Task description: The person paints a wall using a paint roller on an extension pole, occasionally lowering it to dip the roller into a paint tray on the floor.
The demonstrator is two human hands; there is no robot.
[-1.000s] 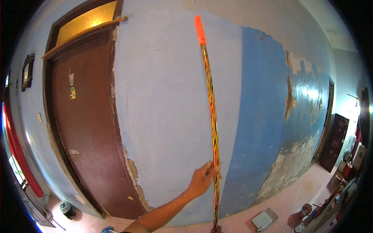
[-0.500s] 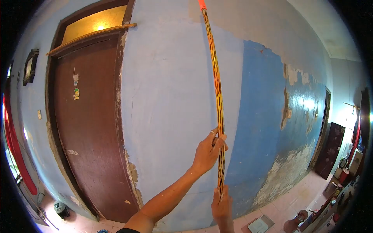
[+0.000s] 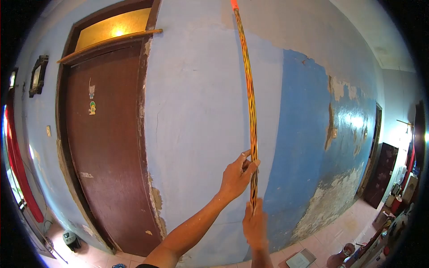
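A long pole (image 3: 250, 98) with a yellow, black and orange pattern runs from the top of the view down to both hands, in front of the blue wall (image 3: 201, 102). Its upper end has an orange-red fitting (image 3: 234, 4); whatever lies beyond that is cut off. Higher on the pole, my left hand (image 3: 238, 175) has its thumb and fingers closed round the shaft. My right hand (image 3: 255, 223), slightly blurred, grips the pole's lower end, below the left hand.
A brown door (image 3: 107, 147) stands at the left, with a wooden strip (image 3: 111, 44) across its top. A shallow tray (image 3: 300, 259) lies on the tiled floor. Household items (image 3: 395, 203) crowd the lower right. A framed object (image 3: 38, 76) hangs far left.
My right hand has moved up along with the pole's lower end, nearer to my left hand. The view has shifted slightly, so the door and wall sit a little further right.
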